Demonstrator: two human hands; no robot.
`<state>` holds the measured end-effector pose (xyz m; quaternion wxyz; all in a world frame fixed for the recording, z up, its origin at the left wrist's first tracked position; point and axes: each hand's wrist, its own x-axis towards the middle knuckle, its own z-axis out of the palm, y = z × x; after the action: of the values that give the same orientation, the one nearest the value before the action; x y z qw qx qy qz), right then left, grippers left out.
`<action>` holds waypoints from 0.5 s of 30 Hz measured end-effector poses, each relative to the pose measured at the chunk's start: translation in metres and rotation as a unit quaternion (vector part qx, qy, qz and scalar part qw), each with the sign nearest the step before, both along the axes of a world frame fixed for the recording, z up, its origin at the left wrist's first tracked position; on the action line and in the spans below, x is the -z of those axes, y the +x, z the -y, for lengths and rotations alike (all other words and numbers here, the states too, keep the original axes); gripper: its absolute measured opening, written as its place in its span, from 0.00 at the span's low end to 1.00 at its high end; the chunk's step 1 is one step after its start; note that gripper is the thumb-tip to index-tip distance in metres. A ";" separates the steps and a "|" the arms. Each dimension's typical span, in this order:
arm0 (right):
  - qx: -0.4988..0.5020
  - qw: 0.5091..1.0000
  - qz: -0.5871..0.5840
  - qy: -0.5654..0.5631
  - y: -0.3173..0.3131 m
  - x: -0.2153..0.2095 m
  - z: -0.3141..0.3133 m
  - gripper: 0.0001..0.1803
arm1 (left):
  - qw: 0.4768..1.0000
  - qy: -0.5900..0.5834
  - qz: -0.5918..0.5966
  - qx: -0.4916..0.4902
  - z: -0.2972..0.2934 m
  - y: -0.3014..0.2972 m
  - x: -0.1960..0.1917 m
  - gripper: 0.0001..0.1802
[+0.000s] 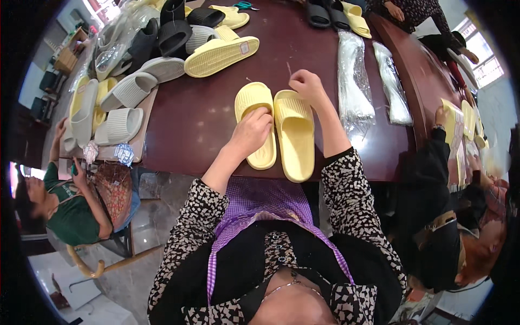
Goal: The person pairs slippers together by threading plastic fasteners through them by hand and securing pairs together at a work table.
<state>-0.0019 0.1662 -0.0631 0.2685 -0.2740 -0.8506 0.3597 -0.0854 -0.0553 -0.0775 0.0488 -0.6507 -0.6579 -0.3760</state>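
Note:
A pair of pale yellow slippers with ribbed straps lies side by side at the table's near edge, soles down, toes pointing away. Curled fingers of my left hand (252, 130) reach into the foot opening of the left slipper (262, 154), against its strap. My right hand (307, 86) is closed in a pinch just above the toe of the right slipper (298, 149). By its fingertips a thin clear strand (288, 67) sticks up; how far it runs is hard to see. Another short wisp shows beyond the left slipper's toe.
Grey, black and yellow slippers (222, 57) are heaped at the far left. Two bundles of clear strands (355, 81) lie to the right, with dark slippers (318, 13) behind. Green-handled scissors (245, 5) lie at the back. Co-workers sit left (76, 206) and right (433, 216).

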 end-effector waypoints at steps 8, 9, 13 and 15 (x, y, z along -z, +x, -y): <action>-0.156 0.984 0.077 -0.039 -0.074 -0.008 0.024 0.10 | 1.000 0.013 -0.011 0.001 -0.004 -0.004 0.005 0.06; -0.165 0.982 0.088 -0.028 -0.078 -0.007 0.027 0.09 | 1.000 0.021 -0.019 0.005 -0.004 -0.005 0.005 0.07; -0.180 0.980 0.062 -0.063 -0.081 -0.008 0.030 0.10 | 1.000 0.016 -0.014 0.002 -0.003 -0.003 0.004 0.07; -0.180 0.979 0.044 -0.085 -0.077 -0.008 0.032 0.11 | 0.999 0.032 -0.007 -0.005 0.000 -0.002 0.002 0.07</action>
<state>-0.0791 0.1347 -0.0550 0.1373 -0.1541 -0.8632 0.4608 -0.0870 -0.0556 -0.0797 0.0756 -0.6481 -0.6485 -0.3919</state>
